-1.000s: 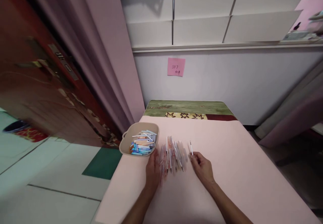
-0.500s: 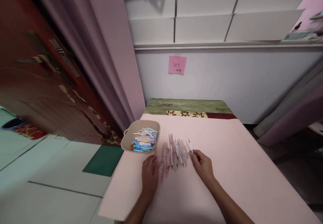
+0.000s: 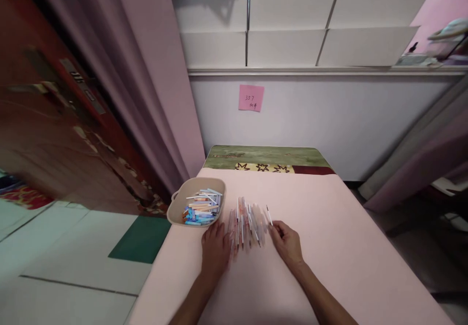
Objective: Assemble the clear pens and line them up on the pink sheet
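Note:
Between the thumb and fingers of my right hand is a thin white stick with a dark tip, like a pen refill, pointing away from me. Left of it, a pile of slim clear and pinkish pens lies on the pink tabletop, mixed with more white dark-tipped sticks. My left hand rests palm down at the pile's left edge, fingers extended; its thumb side is hard to make out against the pens. Just beyond its fingertips stands a beige basket holding several blue, white and orange sticks.
The pink-covered table ends at a green patterned strip by the wall. A pink note is stuck there. A curtain and a red door stand to the left, above a green floor mat.
My left hand has moved slightly forward and its fingers have straightened beside the pens. My right hand keeps its grip on the white stick. The camera view has shifted a little.

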The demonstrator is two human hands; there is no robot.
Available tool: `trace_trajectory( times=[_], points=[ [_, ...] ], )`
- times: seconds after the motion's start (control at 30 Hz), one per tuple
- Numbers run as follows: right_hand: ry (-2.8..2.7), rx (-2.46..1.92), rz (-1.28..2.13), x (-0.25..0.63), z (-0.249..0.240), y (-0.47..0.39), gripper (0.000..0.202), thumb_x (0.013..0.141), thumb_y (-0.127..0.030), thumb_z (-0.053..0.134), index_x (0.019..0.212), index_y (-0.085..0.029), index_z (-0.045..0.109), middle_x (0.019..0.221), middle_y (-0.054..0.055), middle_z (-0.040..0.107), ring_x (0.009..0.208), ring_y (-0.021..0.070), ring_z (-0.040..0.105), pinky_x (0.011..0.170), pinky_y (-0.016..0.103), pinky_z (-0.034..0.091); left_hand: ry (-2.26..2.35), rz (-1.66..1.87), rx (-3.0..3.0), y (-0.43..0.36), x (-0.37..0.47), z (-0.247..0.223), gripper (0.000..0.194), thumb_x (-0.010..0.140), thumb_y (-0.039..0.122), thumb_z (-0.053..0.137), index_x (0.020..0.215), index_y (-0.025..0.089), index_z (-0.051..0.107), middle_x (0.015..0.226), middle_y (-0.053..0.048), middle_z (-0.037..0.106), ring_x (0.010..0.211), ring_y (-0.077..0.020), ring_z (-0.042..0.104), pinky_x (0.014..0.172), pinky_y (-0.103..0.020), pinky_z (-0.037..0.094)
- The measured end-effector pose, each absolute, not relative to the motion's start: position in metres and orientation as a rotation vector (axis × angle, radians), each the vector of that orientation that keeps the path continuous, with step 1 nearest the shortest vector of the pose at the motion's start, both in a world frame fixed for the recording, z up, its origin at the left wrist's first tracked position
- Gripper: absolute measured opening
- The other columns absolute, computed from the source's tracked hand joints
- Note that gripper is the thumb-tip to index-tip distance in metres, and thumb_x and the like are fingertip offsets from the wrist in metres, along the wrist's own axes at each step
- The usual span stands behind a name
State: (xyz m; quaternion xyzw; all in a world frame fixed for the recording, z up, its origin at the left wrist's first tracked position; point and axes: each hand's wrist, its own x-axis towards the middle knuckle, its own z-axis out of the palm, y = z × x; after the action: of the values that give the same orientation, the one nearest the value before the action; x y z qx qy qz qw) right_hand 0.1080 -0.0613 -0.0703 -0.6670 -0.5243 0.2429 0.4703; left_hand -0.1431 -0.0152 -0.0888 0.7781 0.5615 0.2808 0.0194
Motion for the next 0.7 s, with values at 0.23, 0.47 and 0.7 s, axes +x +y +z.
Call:
trace_trajectory(
  times=[0.23,0.47,0.7],
  points=[
    [-1.295,-1.640,0.576,0.110,-0.070,-0.060,0.038,0.086,-0.051,0.049,0.085,-0.019,0.070,0.058,0.000,0.059,0.054,0.0146,0.052,0.054,0.022,0.040,1.676,1.223,2.075,-0.035,-0.161,-0.083,0.025,0.086,0.033,0.053,0.102,0.019,0.067,0.112,-0.012,0.067,0.104,-0.0259,0.062,0.092,-0.047,0.051],
    [-1.268,-1.630,0.597,0.109,-0.073,-0.061,0.043,0.086,-0.056,0.049,0.086,-0.019,0.070,0.060,0.001,0.061,0.056,0.0158,0.054,0.055,0.024,0.042,1.356,1.180,2.102,-0.063,-0.132,-0.071,0.020,0.088,0.028,0.051,0.096,0.026,0.070,0.102,-0.005,0.071,0.097,-0.0209,0.066,0.087,-0.040,0.055],
    [-1.296,-1.654,0.564,0.110,-0.073,-0.064,0.040,0.087,-0.052,0.047,0.087,-0.018,0.070,0.062,0.001,0.063,0.057,0.0153,0.054,0.056,0.023,0.042,1.324,1.051,2.418,-0.072,-0.109,-0.070,0.023,0.088,0.023,0.051,0.106,0.023,0.065,0.095,-0.007,0.072,0.089,-0.0235,0.065,0.086,-0.044,0.050]
  ],
)
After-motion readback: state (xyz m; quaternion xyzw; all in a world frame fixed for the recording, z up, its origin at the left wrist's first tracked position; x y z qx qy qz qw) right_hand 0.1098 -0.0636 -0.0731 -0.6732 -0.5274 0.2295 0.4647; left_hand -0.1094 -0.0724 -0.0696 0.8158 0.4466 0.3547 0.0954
